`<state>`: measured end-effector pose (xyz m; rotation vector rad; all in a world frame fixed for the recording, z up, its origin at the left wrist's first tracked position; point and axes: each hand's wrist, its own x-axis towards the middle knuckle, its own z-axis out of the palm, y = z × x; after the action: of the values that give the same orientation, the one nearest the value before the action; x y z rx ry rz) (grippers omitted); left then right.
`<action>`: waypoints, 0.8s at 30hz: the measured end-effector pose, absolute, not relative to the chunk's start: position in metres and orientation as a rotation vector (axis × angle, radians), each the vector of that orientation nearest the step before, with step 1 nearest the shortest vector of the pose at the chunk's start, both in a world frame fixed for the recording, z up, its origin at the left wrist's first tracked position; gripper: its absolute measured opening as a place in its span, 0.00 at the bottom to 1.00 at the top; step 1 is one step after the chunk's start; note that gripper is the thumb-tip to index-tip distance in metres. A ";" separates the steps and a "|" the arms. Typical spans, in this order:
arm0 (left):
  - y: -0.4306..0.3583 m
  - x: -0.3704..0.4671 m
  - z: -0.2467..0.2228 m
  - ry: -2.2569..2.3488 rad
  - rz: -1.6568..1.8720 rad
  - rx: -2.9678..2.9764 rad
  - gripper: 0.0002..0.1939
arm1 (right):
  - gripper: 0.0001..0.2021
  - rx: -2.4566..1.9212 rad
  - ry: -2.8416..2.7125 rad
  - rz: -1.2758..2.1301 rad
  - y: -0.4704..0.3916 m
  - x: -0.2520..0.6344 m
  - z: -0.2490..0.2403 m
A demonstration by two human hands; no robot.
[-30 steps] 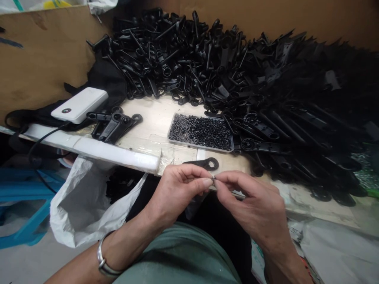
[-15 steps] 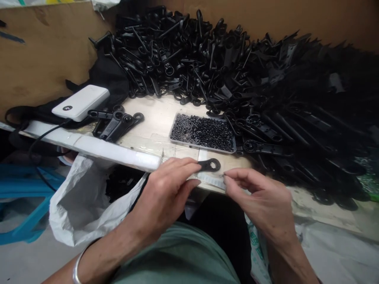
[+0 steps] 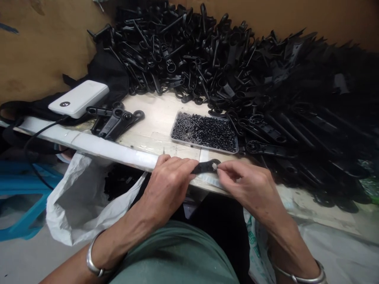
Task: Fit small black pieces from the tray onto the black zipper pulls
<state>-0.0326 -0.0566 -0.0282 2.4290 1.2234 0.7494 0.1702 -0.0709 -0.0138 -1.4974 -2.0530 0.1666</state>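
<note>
My left hand [image 3: 171, 183] is closed around one end of a black plastic arm-shaped part [image 3: 204, 167] at the front edge of the table. The ring end of this part points right, past my fingers. My right hand [image 3: 248, 181] pinches at that ring end, thumb and forefinger together; whatever lies between the tips is too small or hidden to name. Just behind both hands stands a clear shallow box [image 3: 204, 146] filled with small dark pieces [image 3: 204, 129].
A large heap of black plastic parts [image 3: 177, 59] covers the table's back and right. At left lie several similar parts [image 3: 115, 120] and a white power bank [image 3: 79, 98] with a cable. An open white sack [image 3: 66, 209] hangs below the edge, near a blue stool [image 3: 25, 201].
My right hand has moved left and up to the ring end of the black part. The left hand keeps its hold, and the part has tilted slightly.
</note>
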 end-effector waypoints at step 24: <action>-0.059 -0.025 -0.034 1.046 0.817 2.302 0.15 | 0.05 -1.795 -2.182 0.282 -0.071 0.154 -0.003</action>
<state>-0.0252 -0.0594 -0.0342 2.3025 1.0463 0.8170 0.1538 -0.0715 -0.0027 -1.7945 -2.1817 0.2824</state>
